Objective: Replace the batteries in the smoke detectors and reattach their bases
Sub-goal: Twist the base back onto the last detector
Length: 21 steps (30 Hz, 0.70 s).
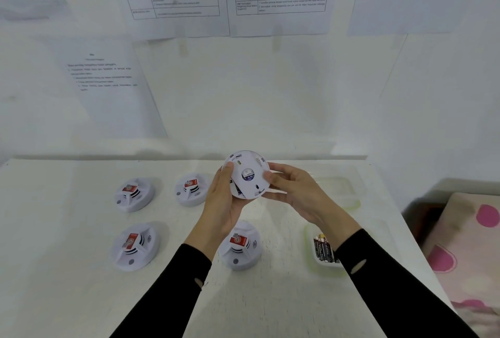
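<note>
Both hands, left hand (224,199) and right hand (292,191), clasp a white smoke detector (247,175) above the table (81,297), base side up, its round label too blurred to read. Four more detectors (134,193) (red stickers, illegible) sit lower left. Batteries (323,249) lie in a tray (311,253), partly hidden by the right sleeve.

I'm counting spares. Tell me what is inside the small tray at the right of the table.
The tray holds a cluster of dark batteries lying side by side. The person's right forearm covers the tray's right part, so the full count cannot be seen.
</note>
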Motion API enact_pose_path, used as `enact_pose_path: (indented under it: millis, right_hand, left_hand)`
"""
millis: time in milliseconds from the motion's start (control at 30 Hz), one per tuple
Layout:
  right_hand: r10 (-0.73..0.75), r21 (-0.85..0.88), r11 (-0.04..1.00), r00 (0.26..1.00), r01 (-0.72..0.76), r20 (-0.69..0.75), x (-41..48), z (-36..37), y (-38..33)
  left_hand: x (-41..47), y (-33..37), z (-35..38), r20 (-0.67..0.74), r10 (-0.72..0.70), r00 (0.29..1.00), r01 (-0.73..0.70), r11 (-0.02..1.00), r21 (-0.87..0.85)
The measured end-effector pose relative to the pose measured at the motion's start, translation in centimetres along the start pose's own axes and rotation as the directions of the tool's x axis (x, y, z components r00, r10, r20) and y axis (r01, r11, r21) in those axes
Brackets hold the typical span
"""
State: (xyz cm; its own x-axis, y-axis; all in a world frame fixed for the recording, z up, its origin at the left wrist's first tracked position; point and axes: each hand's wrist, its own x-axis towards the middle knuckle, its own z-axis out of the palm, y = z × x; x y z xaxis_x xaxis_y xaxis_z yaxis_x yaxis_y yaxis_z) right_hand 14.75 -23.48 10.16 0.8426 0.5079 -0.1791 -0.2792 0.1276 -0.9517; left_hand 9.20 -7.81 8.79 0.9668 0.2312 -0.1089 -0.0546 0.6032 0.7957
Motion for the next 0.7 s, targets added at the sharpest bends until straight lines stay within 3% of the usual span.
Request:
enact_pose_path:
  millis: [267,467,700]
  right_hand:
    - [-0.046,-0.041,0.998,0.997,0.044,-0.056,0.56,0.73,0.39]
    - [-0.039,-0.073,0.997,0.999,0.036,-0.03,0.75,0.58,0.43]
    - [0.009,0.049,0.999,1.0,-0.008,-0.011,0.77,0.53,0.25]
  left_hand:
    - [0.45,-0.17,0.29,-0.08,0.01,0.997,-0.009,1.0,0.01]
    - [0.46,-0.19,-0.01,-0.048,-0.018,0.999,0.017,1.0,-0.01]
    - [0.14,0.09,-0.11,0.009,-0.026,1.0,0.026,0.997,-0.079]
